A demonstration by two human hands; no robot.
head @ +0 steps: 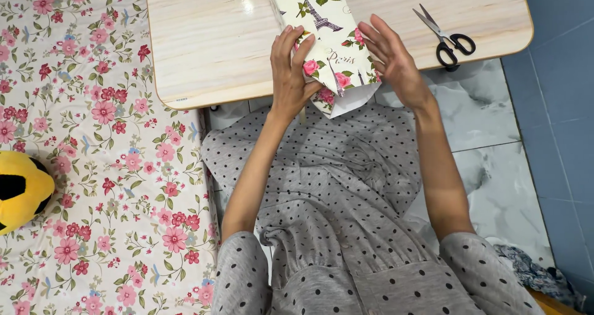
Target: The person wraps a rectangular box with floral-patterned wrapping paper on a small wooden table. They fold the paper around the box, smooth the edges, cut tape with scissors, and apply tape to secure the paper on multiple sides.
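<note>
Two hands at a folded sheet of patterned paper on a low wooden table

The left hand (291, 73) presses its fingers onto the wrapping paper (322, 33) (cream, with pink roses and tower drawings), while the right hand (391, 58) is open, flat against the paper's right edge. Black-handled scissors (447, 36) lie well apart on the table (210, 43); a flowered sheet (105, 166) and a yellow-and-black plush toy (21, 191) lie further left.

— What sort of place is this?
— A home, probably a bedroom: a floral bedsheet (93, 166), a yellow plush toy (21, 191), a low wooden table (210, 49) over marble floor tiles (489, 142).
</note>
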